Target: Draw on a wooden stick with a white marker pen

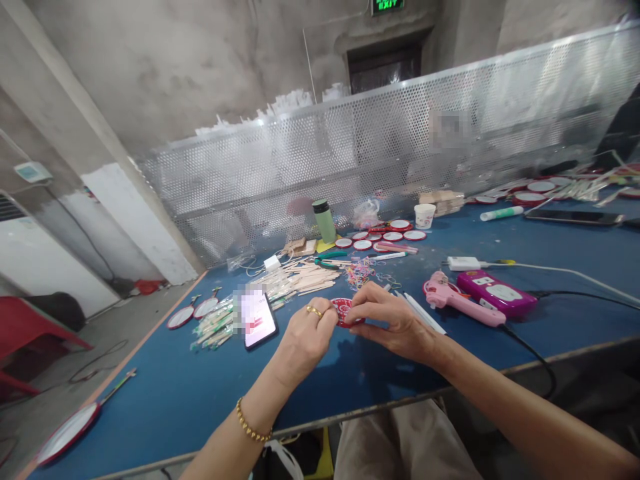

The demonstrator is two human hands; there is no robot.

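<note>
A small round red disc with a white pattern (342,310) is held just above the blue table, between my two hands. My left hand (307,333), with a ring on one finger, is closed on the disc's left side. On the other side my right hand (390,320) pinches its edge between thumb and fingers. The fingers cover part of the disc. Behind the hands lies a heap of coloured loops (361,272). A pink glue gun (465,303) rests to the right, and a lit phone (257,319) is left of my left hand.
The blue table (190,400) bears wooden sticks (313,277), round red-rimmed pieces (363,245), a green bottle (325,222), a paper cup (425,216) and a purple device (497,293) with a cable. A perforated metal panel (390,147) stands along the back. One red-rimmed paddle (70,433) lies at the left edge.
</note>
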